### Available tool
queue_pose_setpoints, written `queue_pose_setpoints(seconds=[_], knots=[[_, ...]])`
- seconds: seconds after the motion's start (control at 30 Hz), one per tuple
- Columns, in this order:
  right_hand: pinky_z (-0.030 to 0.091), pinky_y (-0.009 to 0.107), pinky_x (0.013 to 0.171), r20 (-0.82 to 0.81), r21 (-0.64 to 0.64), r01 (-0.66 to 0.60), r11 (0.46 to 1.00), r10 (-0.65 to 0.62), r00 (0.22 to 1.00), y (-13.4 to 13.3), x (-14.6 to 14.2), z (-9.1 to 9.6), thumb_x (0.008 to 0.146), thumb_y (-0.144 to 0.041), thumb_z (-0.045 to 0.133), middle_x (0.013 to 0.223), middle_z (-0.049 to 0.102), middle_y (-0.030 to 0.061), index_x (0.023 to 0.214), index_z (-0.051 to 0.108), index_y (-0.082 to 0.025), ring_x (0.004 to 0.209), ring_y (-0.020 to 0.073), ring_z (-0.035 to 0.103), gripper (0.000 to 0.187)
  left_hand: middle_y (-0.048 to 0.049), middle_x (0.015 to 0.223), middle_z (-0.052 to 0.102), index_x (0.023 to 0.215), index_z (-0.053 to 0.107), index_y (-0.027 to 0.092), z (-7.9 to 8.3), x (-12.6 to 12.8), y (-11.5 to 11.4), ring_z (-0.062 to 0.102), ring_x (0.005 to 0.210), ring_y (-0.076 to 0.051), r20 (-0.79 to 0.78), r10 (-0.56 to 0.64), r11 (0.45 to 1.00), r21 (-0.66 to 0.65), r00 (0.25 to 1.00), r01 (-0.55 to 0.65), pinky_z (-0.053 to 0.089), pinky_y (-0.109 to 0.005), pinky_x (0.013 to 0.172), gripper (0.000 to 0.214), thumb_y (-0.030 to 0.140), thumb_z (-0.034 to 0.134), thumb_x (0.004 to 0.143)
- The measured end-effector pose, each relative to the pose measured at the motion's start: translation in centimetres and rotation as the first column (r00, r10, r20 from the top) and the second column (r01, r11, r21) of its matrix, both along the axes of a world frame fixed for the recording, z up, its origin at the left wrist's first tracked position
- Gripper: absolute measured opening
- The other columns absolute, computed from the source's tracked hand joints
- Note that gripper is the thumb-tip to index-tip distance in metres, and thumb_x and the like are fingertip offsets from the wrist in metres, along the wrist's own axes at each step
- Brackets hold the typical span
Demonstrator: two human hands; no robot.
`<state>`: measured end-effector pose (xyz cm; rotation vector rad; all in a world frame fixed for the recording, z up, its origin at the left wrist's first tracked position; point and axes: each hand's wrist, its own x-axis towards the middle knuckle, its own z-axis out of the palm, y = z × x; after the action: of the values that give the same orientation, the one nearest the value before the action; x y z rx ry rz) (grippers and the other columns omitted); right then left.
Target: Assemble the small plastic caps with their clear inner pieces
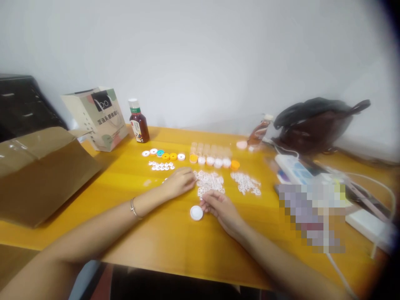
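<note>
White pieces (pixel 210 181) heaped at frame centre — left hand (pixel 181 181) curled at their edge, right hand (pixel 221 206) bent-fingered beside white lid (pixel 196 213); whether either grasps anything, cannot tell. Light fingertip pinch advisable — pieces look small.

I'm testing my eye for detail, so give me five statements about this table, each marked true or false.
1. A bracelet circles the left wrist. True.
2. The paper bag stands to the right of the green-necked bottle. False: it stands to the left.
3. A round white lid lies by the fingertips of the right hand. True.
4. The dark bag is on the left side of the picture. False: it is on the right.
5. A pile of small white pieces lies near both hands. True.
</note>
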<state>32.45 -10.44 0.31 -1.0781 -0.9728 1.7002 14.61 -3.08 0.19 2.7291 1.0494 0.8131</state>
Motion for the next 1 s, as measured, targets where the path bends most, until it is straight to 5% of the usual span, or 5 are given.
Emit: queue_pose_setpoints(seconds=[0.2,0.37,0.6,0.73,1.0], knots=[[0.040,0.019,0.057,0.002,0.014,0.051,0.999,-0.051,0.999,-0.1,-0.1,0.1,0.060,-0.030,0.074,0.054,0.058,-0.0038,0.063,0.061,-0.016,0.052,0.0062,0.050,0.019,-0.0032,0.085,0.061,0.076,0.055,0.015,0.9,-1.1,-1.8,0.055,0.076,-0.013,0.389,0.103,0.962,-0.271,0.915,0.007,0.042,-0.026,0.070,0.003,0.018,0.055,0.073],[0.044,0.021,0.064,-0.027,-0.004,0.094,0.996,-0.095,0.995,0.2,-0.3,-0.1,0.055,-0.029,0.077,0.060,0.061,-0.0022,0.062,0.061,-0.017,0.060,0.0084,0.054,0.021,-0.0007,0.071,0.060,0.073,0.053,0.014,0.1,-0.9,-3.4,0.051,0.060,-0.008,0.536,0.318,0.794,-0.602,0.782,0.089,0.039,-0.020,0.057,0.011,0.022,0.060,0.070],[0.046,0.022,0.067,-0.078,-0.057,0.116,0.992,-0.120,0.990,1.2,-0.7,0.0,0.054,-0.023,0.078,0.068,0.066,-0.0006,0.070,0.059,-0.017,0.062,0.0089,0.059,0.026,0.0010,0.068,0.060,0.075,0.054,0.013,0.4,-0.3,-4.1,0.055,0.062,-0.008,0.641,0.438,0.652,-0.710,0.631,0.268,0.042,-0.020,0.063,0.016,0.021,0.065,0.067],[0.047,0.022,0.067,-0.082,-0.046,0.147,0.988,-0.150,0.985,1.4,-1.2,0.2,0.055,-0.023,0.078,0.068,0.065,-0.0015,0.079,0.062,-0.018,0.062,0.0086,0.059,0.030,-0.0006,0.074,0.064,0.092,0.059,0.015,0.7,-0.6,-4.3,0.058,0.067,-0.009,0.658,0.407,0.656,-0.693,0.633,0.298,0.046,-0.022,0.069,0.023,0.020,0.065,0.069],[0.049,0.023,0.074,-0.081,-0.012,0.073,0.997,-0.074,0.994,1.0,-1.1,-0.1,0.058,-0.028,0.076,0.069,0.065,-0.0003,0.069,0.066,-0.016,0.067,0.0103,0.062,0.019,-0.0055,0.085,0.068,0.103,0.062,0.016,0.3,-0.5,-4.7,0.063,0.077,-0.014,0.602,0.309,0.759,-0.623,0.737,0.190,0.050,-0.030,0.078,0.030,0.024,0.062,0.074]])
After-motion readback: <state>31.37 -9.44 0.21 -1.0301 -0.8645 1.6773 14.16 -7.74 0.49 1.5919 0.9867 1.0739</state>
